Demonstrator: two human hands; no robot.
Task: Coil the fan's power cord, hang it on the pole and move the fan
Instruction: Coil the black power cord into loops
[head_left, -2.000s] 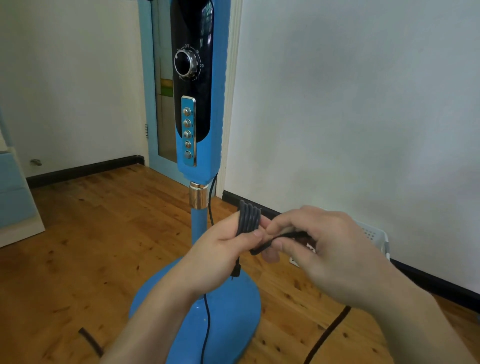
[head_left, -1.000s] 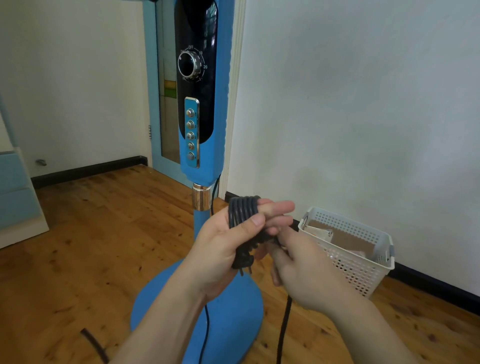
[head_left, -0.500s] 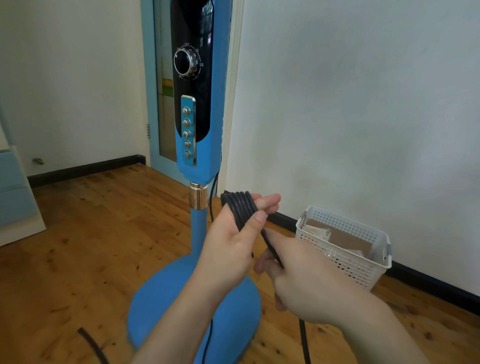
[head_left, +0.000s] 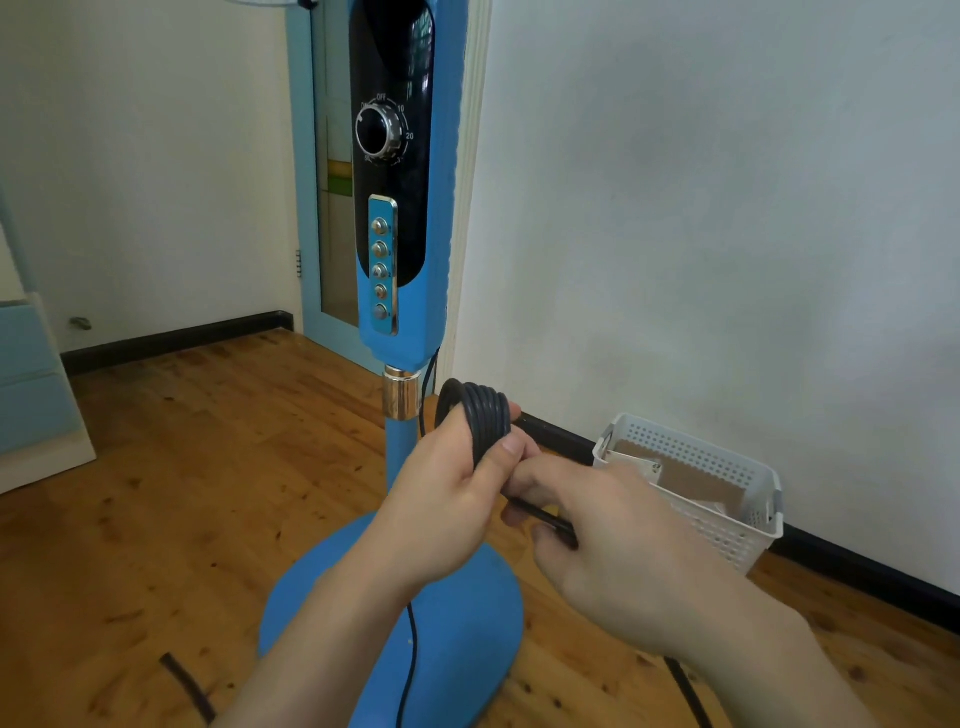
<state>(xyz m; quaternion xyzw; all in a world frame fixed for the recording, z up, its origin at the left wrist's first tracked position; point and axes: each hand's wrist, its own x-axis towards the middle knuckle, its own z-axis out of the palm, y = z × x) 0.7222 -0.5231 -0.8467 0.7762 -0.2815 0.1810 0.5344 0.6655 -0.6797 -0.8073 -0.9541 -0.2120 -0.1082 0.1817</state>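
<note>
While the coil (head_left: 480, 415) of black power cord was held up in the left hand (head_left: 447, 499), it was noted to stand just right of the blue pole (head_left: 401, 452), near it but apart from it, at about the level of the metal collar (head_left: 401, 391) under the control panel (head_left: 392, 171). Several turns were seen side by side, looped over the fingers, with the thumb (head_left: 501, 454) pressed across them; the left grip was therefore closed on the coil. The plane of the loops was roughly upright, the top arc showing above the hand. From the coil's lower side the free run of cord (head_left: 540, 517) led down and to the right into the right hand (head_left: 618, 545), where it was pinched between curled fingers and thumb; past the wrist it dropped toward the wooden floor (head_left: 182, 467). The right hand lay lower than the left, touching it at the fingertips, palm turned down, forearm entering from lower right. The left forearm rose from the bottom edge over the fan's round base (head_left: 457, 623). A thinner cord (head_left: 410, 665) hung straight down below the left wrist. Judged: winding was under way, and slack remained to be taken up by the right hand. The left hand was nearer the pole, so hanging would likely fall to it. A white basket (head_left: 727, 499) stood against the wall behind the right hand
</note>
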